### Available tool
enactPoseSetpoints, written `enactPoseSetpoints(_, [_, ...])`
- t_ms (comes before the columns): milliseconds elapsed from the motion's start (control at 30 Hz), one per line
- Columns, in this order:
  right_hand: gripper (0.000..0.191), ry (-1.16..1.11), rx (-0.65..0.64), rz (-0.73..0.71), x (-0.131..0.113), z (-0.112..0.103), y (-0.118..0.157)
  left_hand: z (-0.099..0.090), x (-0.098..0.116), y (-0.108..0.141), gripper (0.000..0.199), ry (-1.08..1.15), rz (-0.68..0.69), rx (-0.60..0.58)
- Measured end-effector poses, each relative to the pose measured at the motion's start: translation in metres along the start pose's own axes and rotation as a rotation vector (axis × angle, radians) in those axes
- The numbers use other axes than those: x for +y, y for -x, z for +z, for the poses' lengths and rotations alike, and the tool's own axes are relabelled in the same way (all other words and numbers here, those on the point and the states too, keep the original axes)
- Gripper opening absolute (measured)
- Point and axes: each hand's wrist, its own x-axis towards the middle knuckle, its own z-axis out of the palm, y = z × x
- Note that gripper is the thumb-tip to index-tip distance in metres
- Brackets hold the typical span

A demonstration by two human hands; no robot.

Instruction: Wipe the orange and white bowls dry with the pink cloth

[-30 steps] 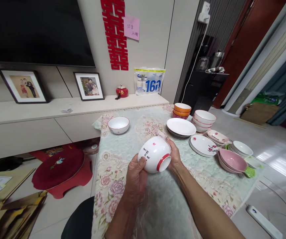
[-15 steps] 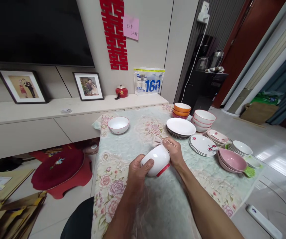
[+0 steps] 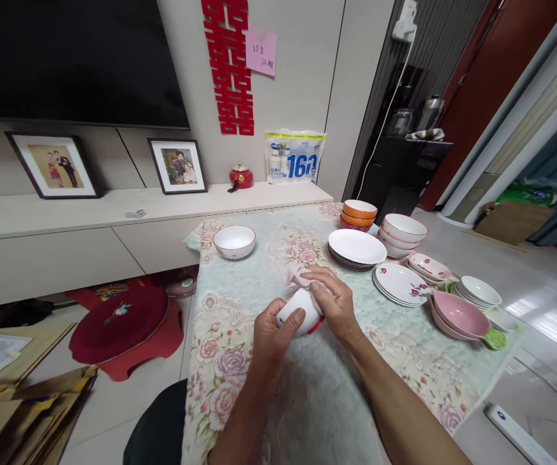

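Observation:
A white bowl point(image 3: 299, 312) with a red foot is held tilted above the table, its base toward the lower right. My left hand point(image 3: 275, 325) is closed on its left side, thumb across the outer wall. Against the bowl's upper right side, my right hand point(image 3: 335, 302) presses a pale pink cloth point(image 3: 298, 276) gathered under its fingers. The inside of the bowl faces away and is hidden. Farther off to the left, another white bowl point(image 3: 234, 242) with a red rim stands upright on the floral tablecloth point(image 3: 230, 290).
To the right stand orange bowls point(image 3: 359, 210), red-rimmed white bowls point(image 3: 405, 227), white plates point(image 3: 357, 247), flowered plates point(image 3: 401, 284), pink dishes point(image 3: 459, 314) and small white bowls point(image 3: 480, 290). A red stool point(image 3: 123, 323) is left of the table. Behind it runs a low cabinet point(image 3: 172, 203).
My right hand with the cloth has shifted left over the bowl's outside, covering more of it. The bowl has turned slightly in my left hand. The view has swung slightly left.

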Motion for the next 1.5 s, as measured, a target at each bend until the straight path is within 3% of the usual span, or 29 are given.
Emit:
enactPoseSetpoints(167, [0.024, -0.409, 0.171, 0.579, 0.017, -0.012, -0.009, 0.002, 0.005, 0.005, 0.035, 0.113, -0.043, -0.052])
enactPoseSetpoints(267, [0.03, -0.577, 0.216, 0.7, 0.015, -0.017, -0.012, 0.003, 0.007, 0.004, 0.031, 0.257, -0.109, -0.085])
enactPoseSetpoints(433, [0.024, -0.58, 0.194, 0.673, 0.004, -0.024, -0.014, 0.002, 0.006, 0.001, 0.031, 0.373, -0.135, -0.07])
enactPoseSetpoints(600, [0.025, -0.558, 0.128, 0.649, 0.008, -0.02, -0.012, 0.002, 0.006, -0.001, 0.029, 0.45, -0.138, 0.006])
enactPoseSetpoints(767, [0.037, -0.608, 0.253, 0.685, 0.021, -0.005, -0.009, 0.002, 0.002, -0.005, 0.028, 0.593, -0.138, 0.112])
enactPoseSetpoints(833, [0.041, -0.62, 0.303, 0.725, 0.022, -0.002, -0.008, 0.002, 0.002, -0.006, 0.026, 0.619, -0.141, 0.087])
enactPoseSetpoints(933, [0.042, -0.593, 0.317, 0.714, 0.018, -0.007, -0.01, 0.002, 0.007, -0.004, 0.026, 0.571, -0.147, -0.055])
enactPoseSetpoints(1067, [0.045, -0.427, 0.159, 0.616, 0.014, -0.021, -0.013, -0.001, 0.01, 0.0, 0.026, 0.4, -0.172, -0.216])
enactPoseSetpoints(1167, [0.047, -0.303, 0.081, 0.574, 0.017, -0.027, -0.013, -0.003, 0.007, 0.002, 0.03, 0.284, -0.164, -0.246])
enactPoseSetpoints(1333, [0.037, -0.199, 0.106, 0.492, 0.024, -0.021, -0.008, 0.0, -0.002, 0.001, 0.036, 0.157, -0.097, -0.137])
enactPoseSetpoints(1500, [0.025, 0.082, 0.121, 0.086, -0.001, -0.005, 0.003, 0.004, -0.003, -0.001, 0.035, 0.17, -0.074, -0.042])
